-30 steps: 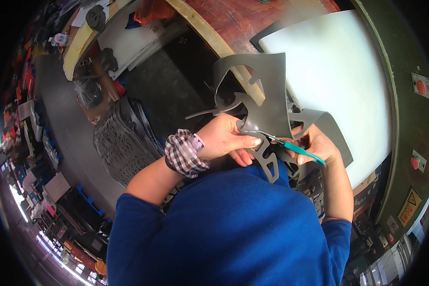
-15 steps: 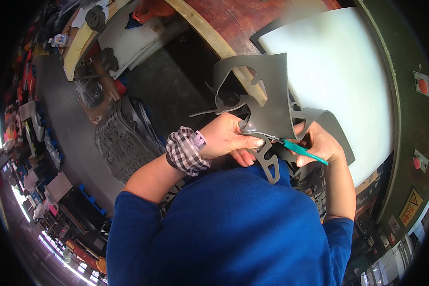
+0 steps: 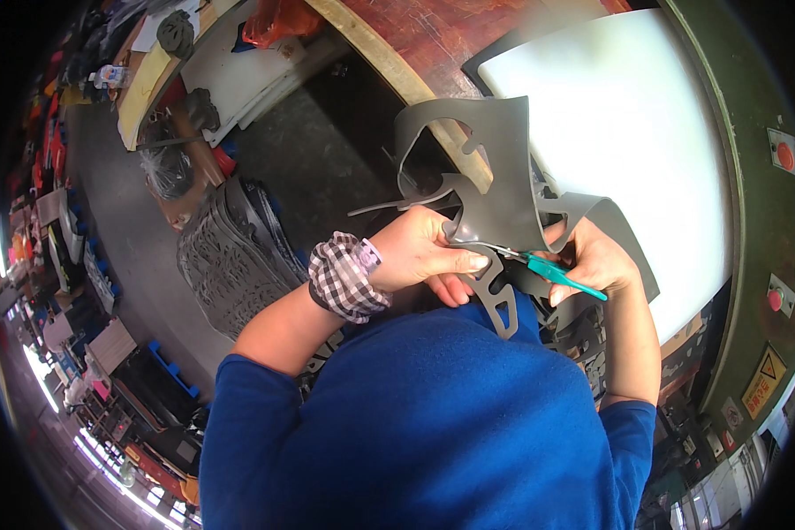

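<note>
A floppy dark grey sheet with cut-out openings rises in a curl in front of me. My left hand pinches its near part between thumb and fingers, beside a narrow strip with slots that hangs toward my blue shirt. Green-handled snips sit in my right hand, fingers curled round the handles. Their metal tips meet the sheet just right of my left thumb. Part of the right fingers is hidden behind the sheet.
A stack of perforated dark sheets stands at the left. To the right lies a white board, bordered by a green machine frame with red buttons. A wooden edge runs across the far side, beside a reddish surface.
Both hands stay almost in place. The snips' handles look slightly further apart, and the sheet's upper part has shifted a little to the left.
</note>
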Available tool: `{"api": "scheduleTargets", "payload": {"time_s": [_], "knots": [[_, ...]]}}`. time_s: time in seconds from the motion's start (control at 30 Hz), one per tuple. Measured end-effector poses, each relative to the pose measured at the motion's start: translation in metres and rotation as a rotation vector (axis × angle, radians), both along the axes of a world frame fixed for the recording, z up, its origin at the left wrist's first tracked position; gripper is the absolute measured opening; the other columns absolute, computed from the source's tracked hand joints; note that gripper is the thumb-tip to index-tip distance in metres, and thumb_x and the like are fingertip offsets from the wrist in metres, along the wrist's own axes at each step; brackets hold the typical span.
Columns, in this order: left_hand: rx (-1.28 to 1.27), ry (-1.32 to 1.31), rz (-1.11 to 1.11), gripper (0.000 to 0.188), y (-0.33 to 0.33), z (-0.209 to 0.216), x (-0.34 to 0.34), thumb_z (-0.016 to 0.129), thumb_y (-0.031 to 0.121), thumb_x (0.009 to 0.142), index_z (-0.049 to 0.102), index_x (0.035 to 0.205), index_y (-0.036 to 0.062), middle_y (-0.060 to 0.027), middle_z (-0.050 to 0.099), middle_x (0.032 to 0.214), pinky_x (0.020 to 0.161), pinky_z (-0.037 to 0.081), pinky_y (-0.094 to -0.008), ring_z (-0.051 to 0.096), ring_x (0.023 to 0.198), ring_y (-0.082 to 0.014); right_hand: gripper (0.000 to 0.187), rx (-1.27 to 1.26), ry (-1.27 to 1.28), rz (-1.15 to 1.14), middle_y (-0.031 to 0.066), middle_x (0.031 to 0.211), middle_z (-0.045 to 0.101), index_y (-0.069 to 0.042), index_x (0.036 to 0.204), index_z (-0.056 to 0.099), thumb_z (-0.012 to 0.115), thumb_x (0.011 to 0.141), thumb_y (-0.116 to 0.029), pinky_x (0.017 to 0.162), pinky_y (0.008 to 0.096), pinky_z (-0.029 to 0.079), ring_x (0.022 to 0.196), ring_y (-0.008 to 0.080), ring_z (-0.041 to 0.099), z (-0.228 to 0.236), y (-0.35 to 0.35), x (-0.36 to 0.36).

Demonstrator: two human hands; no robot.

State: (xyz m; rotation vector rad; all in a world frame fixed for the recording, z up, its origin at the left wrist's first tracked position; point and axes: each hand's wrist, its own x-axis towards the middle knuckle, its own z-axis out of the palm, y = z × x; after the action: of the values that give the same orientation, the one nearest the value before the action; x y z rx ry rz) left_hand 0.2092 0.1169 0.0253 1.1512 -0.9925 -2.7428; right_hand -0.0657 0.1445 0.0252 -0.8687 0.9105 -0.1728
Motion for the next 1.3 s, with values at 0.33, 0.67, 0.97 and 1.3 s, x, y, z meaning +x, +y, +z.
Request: {"api": "scheduleTargets", "payload": {"time_s": [0.33, 0.67, 0.97, 1.3], "knots": [[-0.009, -0.006, -0.014, 0.026, -0.001, -0.003, 0.0, 0.066, 0.02, 0.09, 0.064, 0.1, -0.0037, -0.0143, 0.069, 0.085, 0.057, 0.059, -0.0265, 0.069, 0.064, -0.0164, 0.055, -0.023, 0.039, 0.008, -0.0051, 0.071, 0.06, 0.004, 0.103, 0.065, 0.092, 0.058, -0.013, 0.054, 0.0202, 0.043, 0.062, 0.0025, 0.052, -0.006, 0.003, -0.002], [0.049, -0.034, 0.002, 0.024, 0.006, -0.006, -0.002, 0.067, 0.019, 0.09, 0.064, 0.1, -0.0031, -0.0112, 0.069, 0.083, 0.059, 0.058, -0.0251, 0.068, 0.065, -0.0137, 0.065, -0.021, -0.121, -0.202, -0.0018, 0.066, 0.056, 0.003, 0.117, 0.063, 0.089, 0.065, -0.027, 0.047, 0.0202, 0.038, 0.054, 0.0029, 0.049, -0.011, 0.005, 0.0], [-0.549, 0.015, 0.129, 0.015, 0.013, 0.019, -0.008, 0.062, -0.003, 0.087, 0.066, 0.102, -0.0035, -0.0084, 0.067, 0.094, 0.074, 0.056, -0.0246, 0.067, 0.087, -0.0138, 0.068, -0.288, 0.013, -0.808, 0.004, 0.078, 0.054, 0.003, 0.12, 0.054, 0.075, 0.075, -0.044, 0.048, 0.0204, 0.038, 0.059, 0.0078, 0.049, -0.003, 0.029, 0.003], [-0.922, 0.005, 0.131, 0.014, 0.006, 0.034, -0.021, 0.069, 0.006, 0.083, 0.065, 0.096, 0.0019, -0.0085, 0.069, 0.081, 0.063, 0.052, -0.0249, 0.068, 0.072, -0.0126, 0.056, -0.835, 1.728, -0.744, 0.0174, 0.09, 0.067, -0.002, 0.128, 0.055, 0.073, 0.078, -0.018, 0.073, 0.0373, 0.052, 0.079, 0.0264, 0.066, 0.0, 0.059, -0.091]]}}
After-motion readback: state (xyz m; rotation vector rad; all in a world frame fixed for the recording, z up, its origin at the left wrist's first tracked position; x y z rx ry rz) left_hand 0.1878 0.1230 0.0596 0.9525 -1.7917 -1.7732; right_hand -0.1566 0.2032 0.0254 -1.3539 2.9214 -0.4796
